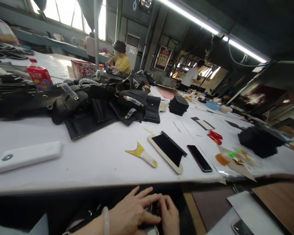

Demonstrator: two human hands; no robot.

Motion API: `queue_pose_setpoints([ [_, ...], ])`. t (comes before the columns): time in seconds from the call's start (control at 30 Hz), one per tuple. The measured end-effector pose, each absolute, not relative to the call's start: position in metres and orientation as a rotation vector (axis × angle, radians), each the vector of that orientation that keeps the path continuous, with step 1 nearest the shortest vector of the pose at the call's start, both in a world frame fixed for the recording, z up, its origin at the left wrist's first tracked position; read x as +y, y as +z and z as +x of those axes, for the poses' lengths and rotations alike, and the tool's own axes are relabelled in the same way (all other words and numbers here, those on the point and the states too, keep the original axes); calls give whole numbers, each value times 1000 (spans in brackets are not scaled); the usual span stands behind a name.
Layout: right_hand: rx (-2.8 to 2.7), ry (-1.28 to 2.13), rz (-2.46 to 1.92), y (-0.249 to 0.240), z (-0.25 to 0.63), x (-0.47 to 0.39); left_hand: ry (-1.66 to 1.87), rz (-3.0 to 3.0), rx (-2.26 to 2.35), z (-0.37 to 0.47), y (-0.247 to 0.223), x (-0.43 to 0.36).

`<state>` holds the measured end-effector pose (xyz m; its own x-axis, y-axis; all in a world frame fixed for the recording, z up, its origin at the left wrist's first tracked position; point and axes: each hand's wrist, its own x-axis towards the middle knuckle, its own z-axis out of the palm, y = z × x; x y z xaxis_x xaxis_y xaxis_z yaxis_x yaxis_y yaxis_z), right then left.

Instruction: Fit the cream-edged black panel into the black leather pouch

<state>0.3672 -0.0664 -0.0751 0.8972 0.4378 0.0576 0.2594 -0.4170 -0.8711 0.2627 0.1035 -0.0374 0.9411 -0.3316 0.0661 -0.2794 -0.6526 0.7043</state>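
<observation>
Hands [134,210] short of table [88,169] edge, left spread, right curled, hold unclear; phone [199,158] beyond.

Bright windows [63,9], tube lights [191,17], white table [88,169], seemingly dark ceiling [264,26]

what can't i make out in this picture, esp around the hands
All in the head view:
What lies under the left hand and right hand: mostly covered by them.
Glossy dark object, lower right: cut off by the bottom edge.
Poster wording: too small and blurred.
Layer count in the right-hand black stack: blurred.
</observation>
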Motion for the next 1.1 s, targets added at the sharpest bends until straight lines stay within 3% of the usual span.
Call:
queue_pose_setpoints([
  [0.17, -1039, 121, -2211, -38, 436, -3, -39, 2306, -459, 258, -27, 104],
  [0.4, -1365, 380, -2463, -43, 460, 75, 30, 2284, -409, 252, -27, 98],
  [0.57, -1222, 702, -2414, -8, 469, -1, 25, 2329, -425, 251, -26, 98],
  [0.67, -1013, 1084, -2243, 13, 461, -76, -26, 2334, -408, 251, -22, 100],
  [0.8, -689, 1499, -2023, 9, 420, -143, -152, 2302, -378, 252, -15, 103],
  [0.9, -607, 1440, -1830, -14, 388, -154, -220, 2289, -341, 254, -9, 103],
  [1.1, -594, 1322, -1878, -54, 373, -139, -349, 2294, -279, 258, 2, 101],
])
